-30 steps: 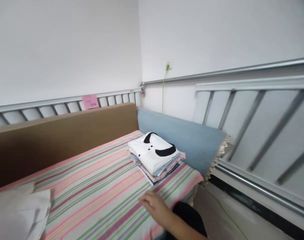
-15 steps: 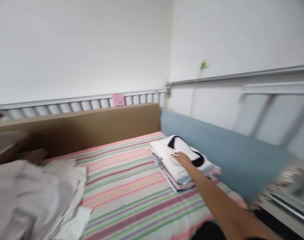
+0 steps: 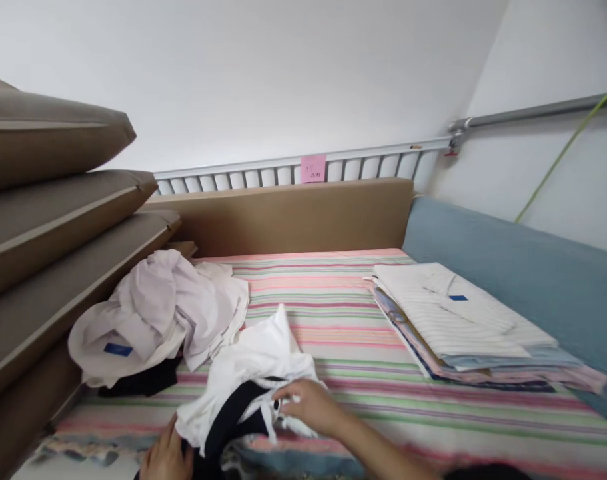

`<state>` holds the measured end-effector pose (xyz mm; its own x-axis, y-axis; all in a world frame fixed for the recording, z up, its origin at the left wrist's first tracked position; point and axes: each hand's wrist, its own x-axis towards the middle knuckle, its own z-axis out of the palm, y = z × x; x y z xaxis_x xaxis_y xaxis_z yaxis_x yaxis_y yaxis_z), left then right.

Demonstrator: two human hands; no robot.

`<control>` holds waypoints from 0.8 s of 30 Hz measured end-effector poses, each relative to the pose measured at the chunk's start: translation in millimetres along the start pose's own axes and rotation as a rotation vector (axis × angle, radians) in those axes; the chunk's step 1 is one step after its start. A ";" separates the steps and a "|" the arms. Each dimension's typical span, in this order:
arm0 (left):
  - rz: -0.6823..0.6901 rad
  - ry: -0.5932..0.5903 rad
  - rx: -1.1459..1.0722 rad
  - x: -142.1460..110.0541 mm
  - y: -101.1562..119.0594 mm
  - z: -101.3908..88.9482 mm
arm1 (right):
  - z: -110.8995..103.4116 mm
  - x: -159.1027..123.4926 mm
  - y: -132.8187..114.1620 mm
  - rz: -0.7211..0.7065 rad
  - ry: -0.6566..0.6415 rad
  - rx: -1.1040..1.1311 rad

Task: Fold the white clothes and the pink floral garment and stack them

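A crumpled white garment with black parts (image 3: 258, 353) lies on the striped bedspread close to me. My right hand (image 3: 308, 407) has its thumb and fingers closed on the right side of this garment. At its lower left edge, my left hand (image 3: 168, 457) has its fingers curled against the cloth, though the grip is partly hidden at the picture's bottom. A neat stack of folded clothes (image 3: 463, 320) lies to the right, with a white striped shirt on top. To the left is a loose heap of pale clothes (image 3: 168, 307).
Several brown cushions (image 3: 73, 200) are piled at the left. A brown backrest (image 3: 293, 217) runs along the back, below a white radiator with a pink note (image 3: 313, 169). A blue bolster (image 3: 508, 260) borders the right side.
The white and black garment has left the folded stack and now lies crumpled in front of me. My right hand moved with it. My left hand has come into view, and the view has turned left.
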<state>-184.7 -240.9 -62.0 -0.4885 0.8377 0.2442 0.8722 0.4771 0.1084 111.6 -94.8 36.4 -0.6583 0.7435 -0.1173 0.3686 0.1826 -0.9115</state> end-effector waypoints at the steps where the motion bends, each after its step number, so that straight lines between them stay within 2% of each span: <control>1: -0.016 0.007 -0.050 1.2 1.2 -2.9 | -9.4 -0.4 -4.1 0.009 0.022 0.043; 3: -0.046 0.028 -0.215 6.5 11.5 -15.4 | -29.9 -2.1 -12.6 0.010 0.050 0.134; 5: -0.031 0.122 -0.422 12.7 35.1 -38.7 | -47.9 -6.2 -21.0 0.027 0.046 0.234; 7: 0.026 0.282 -0.613 16.1 71.0 -71.3 | -61.7 -11.7 -30.4 0.039 0.043 0.336; 8: 0.069 0.322 -0.693 16.4 91.8 -88.9 | -67.4 -14.2 -35.6 0.033 0.047 0.374; 9: 0.140 0.291 -0.780 16.0 113.2 -105.4 | -72.5 -16.3 -41.4 0.021 0.053 0.397; 11: 0.306 0.075 -0.881 15.2 153.6 -130.2 | -82.3 -18.8 -53.9 -0.013 0.056 0.401; 14: 0.461 -0.192 -0.887 21.4 195.8 -141.3 | -98.6 -20.6 -72.1 -0.060 -0.010 0.364; 18: 0.466 -0.499 -0.988 45.1 212.6 -144.5 | -122.2 -26.2 -87.6 -0.126 -0.086 0.233; 21: 0.543 -0.773 -1.180 63.2 216.7 -163.4 | -134.1 -32.2 -94.9 -0.128 -0.120 0.193; 24: 0.594 -0.947 -1.316 77.2 228.9 -183.0 | -138.9 -36.2 -103.6 -0.178 -0.209 0.164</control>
<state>-18.1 -115.7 157.9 0.4596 0.8880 -0.0148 0.1225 -0.0468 0.9914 188.3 -51.3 189.9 -0.8299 0.5578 -0.0129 0.1359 0.1797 -0.9743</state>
